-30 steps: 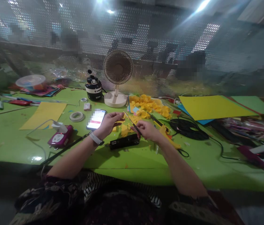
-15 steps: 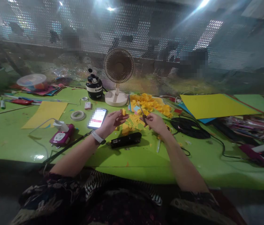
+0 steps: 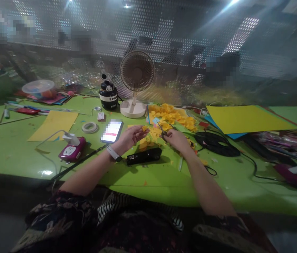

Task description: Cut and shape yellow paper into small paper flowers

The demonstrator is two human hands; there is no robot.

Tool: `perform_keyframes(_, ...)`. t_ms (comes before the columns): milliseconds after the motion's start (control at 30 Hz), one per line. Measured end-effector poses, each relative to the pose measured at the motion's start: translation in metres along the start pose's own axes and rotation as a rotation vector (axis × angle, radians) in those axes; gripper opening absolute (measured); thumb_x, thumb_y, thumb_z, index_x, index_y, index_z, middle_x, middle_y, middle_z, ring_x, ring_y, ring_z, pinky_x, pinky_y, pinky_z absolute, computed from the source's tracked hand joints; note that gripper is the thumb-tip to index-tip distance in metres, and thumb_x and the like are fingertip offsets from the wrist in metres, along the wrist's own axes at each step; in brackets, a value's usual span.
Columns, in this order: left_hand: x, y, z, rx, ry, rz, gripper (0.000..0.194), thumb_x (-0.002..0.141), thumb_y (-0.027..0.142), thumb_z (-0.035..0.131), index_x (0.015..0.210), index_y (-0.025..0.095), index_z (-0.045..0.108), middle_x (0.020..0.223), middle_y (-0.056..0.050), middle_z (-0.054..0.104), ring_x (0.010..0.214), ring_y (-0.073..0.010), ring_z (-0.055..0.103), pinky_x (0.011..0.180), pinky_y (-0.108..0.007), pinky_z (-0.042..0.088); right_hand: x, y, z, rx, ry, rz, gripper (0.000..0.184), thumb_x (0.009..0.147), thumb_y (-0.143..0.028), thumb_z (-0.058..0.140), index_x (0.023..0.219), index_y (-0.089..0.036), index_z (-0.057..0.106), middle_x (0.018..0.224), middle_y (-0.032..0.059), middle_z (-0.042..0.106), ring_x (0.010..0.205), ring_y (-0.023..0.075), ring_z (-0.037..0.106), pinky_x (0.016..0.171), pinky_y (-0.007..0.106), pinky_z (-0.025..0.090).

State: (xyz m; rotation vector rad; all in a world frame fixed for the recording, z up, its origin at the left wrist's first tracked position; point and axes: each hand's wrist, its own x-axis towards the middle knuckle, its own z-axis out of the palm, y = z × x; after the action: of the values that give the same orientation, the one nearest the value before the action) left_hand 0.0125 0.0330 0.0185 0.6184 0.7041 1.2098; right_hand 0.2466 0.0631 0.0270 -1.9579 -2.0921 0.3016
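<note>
My left hand (image 3: 134,136) pinches a small piece of yellow paper (image 3: 144,128) between thumb and fingertips, above the green table (image 3: 127,179). My right hand (image 3: 176,138) is closed round the handles of a pair of scissors (image 3: 160,126), whose blades point up and away to the left. Yellow paper scraps (image 3: 155,134) lie under and between both hands. Just beyond them is a heap of yellow paper pieces (image 3: 170,115), partly on coloured sheets. A black stapler-like tool (image 3: 144,156) rests nearest me, below the hands.
A phone (image 3: 111,130), a roll of tape (image 3: 89,127) and a purple power socket (image 3: 71,149) lie to the left. Behind stand a white fan (image 3: 133,109) and a black bottle (image 3: 108,96). Rightward are a black mask-like item (image 3: 217,143), its cord, and a large yellow sheet (image 3: 248,119).
The view has shifted slightly, so most things sit a little further right. My left hand has turned, and its yellow piece is lower. The scissors remain in my right hand.
</note>
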Motion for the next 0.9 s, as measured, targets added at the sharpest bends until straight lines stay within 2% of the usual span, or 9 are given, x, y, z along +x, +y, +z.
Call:
perform_keyframes(200,-0.0018,-0.0014,0.0005,0.012,-0.025,-0.017,0.013,0.093,0.016,0.058,0.09,0.008,0.069,0.096,-0.013,0.076,0.088,-0.0149,0.075,0.083,-0.022,0.06,0.0015,0.0004,-0.0002,-0.048,0.006,0.015,0.028,0.084,-0.048,0.065,0.085,-0.02,0.067,0.088,0.0072,0.074,0.078,0.02,0.065,0.06,0.025,0.035)
perform_keyframes(333,-0.002,-0.0024,0.0015,0.023,-0.021,-0.039,0.012,0.091,0.016,0.06,0.092,0.008,0.069,0.097,-0.015,0.076,0.087,-0.0158,0.075,0.082,-0.023,0.06,0.0026,0.0009,-0.0005,-0.085,-0.02,0.023,0.027,0.085,-0.046,0.065,0.086,-0.019,0.068,0.089,0.0078,0.074,0.079,0.0203,0.066,0.06,0.026,0.035)
perform_keyframes(500,-0.0014,-0.0036,0.003,0.013,0.007,-0.067,0.016,0.092,0.017,0.057,0.092,0.007,0.069,0.097,-0.017,0.076,0.087,-0.0177,0.075,0.081,-0.025,0.061,0.0026,0.0001,-0.0003,-0.145,-0.029,0.022,0.033,0.085,-0.052,0.064,0.088,-0.019,0.067,0.09,0.0088,0.074,0.083,0.0227,0.066,0.059,0.027,0.032)
perform_keyframes(700,-0.0003,-0.0052,0.001,0.018,0.008,-0.084,0.017,0.093,0.017,0.054,0.091,0.008,0.068,0.099,-0.016,0.076,0.09,-0.0176,0.075,0.083,-0.026,0.061,0.0033,0.0016,0.0009,-0.157,-0.034,0.027,0.033,0.085,-0.051,0.063,0.089,-0.019,0.067,0.089,0.0089,0.073,0.08,0.0221,0.065,0.057,0.028,0.03)
perform_keyframes(900,-0.0018,-0.0026,0.005,-0.001,0.027,-0.086,0.018,0.093,0.016,0.053,0.087,0.008,0.068,0.093,-0.016,0.076,0.088,-0.0176,0.075,0.082,-0.025,0.06,0.0037,0.003,0.0021,-0.166,-0.03,0.044,0.032,0.085,-0.051,0.063,0.09,-0.02,0.067,0.087,0.0086,0.072,0.08,0.0222,0.065,0.058,0.028,0.03)
